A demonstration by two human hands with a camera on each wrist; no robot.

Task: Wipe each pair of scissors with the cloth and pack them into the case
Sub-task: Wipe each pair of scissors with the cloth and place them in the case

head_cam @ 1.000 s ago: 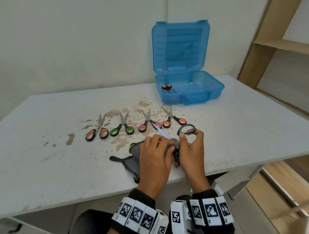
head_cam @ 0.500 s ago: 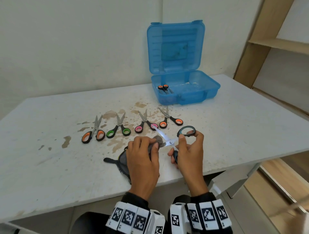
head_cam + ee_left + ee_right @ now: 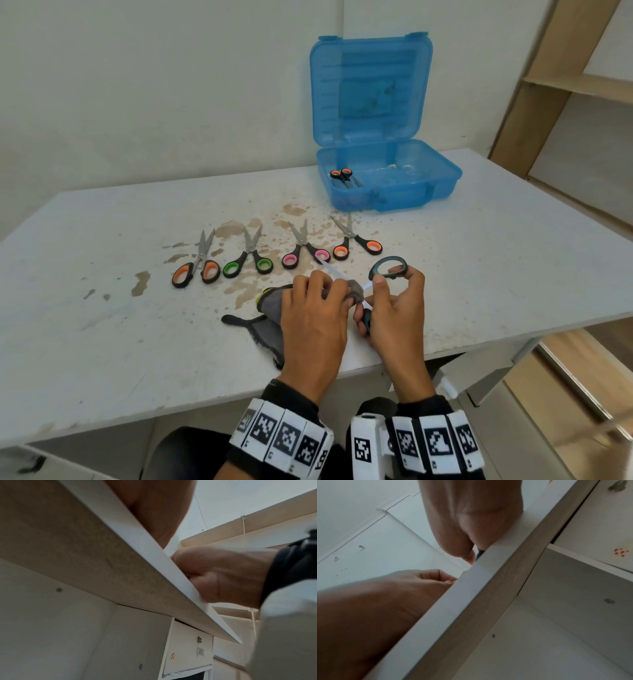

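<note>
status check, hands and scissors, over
Left hand grips grey cloth on blade. Right hand holds blue-handled scissors. Nothing in the way.

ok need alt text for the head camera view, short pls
Two hands at a white table's near edge: the left hand rubs a grey cloth along the blade of open scissors held by the right hand. Four more pairs lie beyond; one sits inside an open blue case.
</note>
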